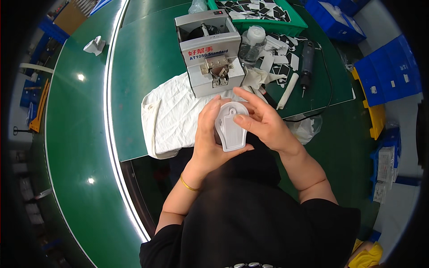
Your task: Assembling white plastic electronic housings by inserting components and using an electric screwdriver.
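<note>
A white plastic housing (234,137), rounded at one end and narrower at the other, is held between my two hands, with its recessed face turned up. My left hand (205,136) wraps the housing's left side, its thumb under the narrow end. On the right side, my right hand (271,127) grips it too, the thumb resting on the recessed face near the rounded end. Fingers behind the housing are partly hidden. Just beyond the hands stands a grey benchtop machine (210,57) with a dark roll inside, close to a white cloth (172,118) spread on the green bench.
A clear bottle (253,42) stands right of the machine. Farther right lie scattered black and white pieces (280,58), a white roll (287,91) and a corded electric screwdriver (307,62). A green tray (297,27) sits behind. Another white part (94,45) lies on the left surface.
</note>
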{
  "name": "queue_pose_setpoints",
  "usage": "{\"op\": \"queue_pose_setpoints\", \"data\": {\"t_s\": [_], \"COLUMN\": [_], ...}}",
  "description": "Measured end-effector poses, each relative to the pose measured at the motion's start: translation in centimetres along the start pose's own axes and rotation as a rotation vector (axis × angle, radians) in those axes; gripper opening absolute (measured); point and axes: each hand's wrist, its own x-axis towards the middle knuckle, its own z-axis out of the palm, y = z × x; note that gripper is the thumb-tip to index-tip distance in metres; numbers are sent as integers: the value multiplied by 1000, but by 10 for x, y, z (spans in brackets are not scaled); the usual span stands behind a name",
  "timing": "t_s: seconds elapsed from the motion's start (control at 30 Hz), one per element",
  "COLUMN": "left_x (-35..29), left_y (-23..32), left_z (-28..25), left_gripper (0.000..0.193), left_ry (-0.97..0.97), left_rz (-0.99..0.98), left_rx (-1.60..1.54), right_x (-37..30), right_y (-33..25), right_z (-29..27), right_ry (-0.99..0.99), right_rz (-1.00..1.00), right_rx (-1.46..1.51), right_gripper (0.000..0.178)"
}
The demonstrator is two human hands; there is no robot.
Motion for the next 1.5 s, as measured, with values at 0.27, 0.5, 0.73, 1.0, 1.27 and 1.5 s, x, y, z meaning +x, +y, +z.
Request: {"op": "queue_pose_setpoints", "data": {"t_s": [0.27, 0.5, 0.73, 1.0, 1.27, 1.5], "left_x": [11, 13, 10, 4, 5, 3], "left_y": [25, 26, 27, 15, 21, 17], "left_z": [-15, -14, -8, -6, -13, -17], "left_gripper": [96, 80, 83, 122, 116, 118], "left_ry": [128, 75, 107, -91, 28, -23], "left_rz": [-393, -403, -467, -169, -157, -238], "left_rx": [-808, -696, -689, -295, -95, -114], "right_x": [-1, -4, -2, -3, 47, 68], "right_y": [5, 3, 4, 2, -31, -19], "right_z": [4, 10, 4, -5, -156, -289], "right_ry": [32, 52, 60, 72, 817, 1010], "right_rz": [-182, -296, -232, -113, -313, 294], "right_rx": [-49, -229, -193, -31, -771, -890], "right_gripper": [67, 66, 64, 66, 52, 91]}}
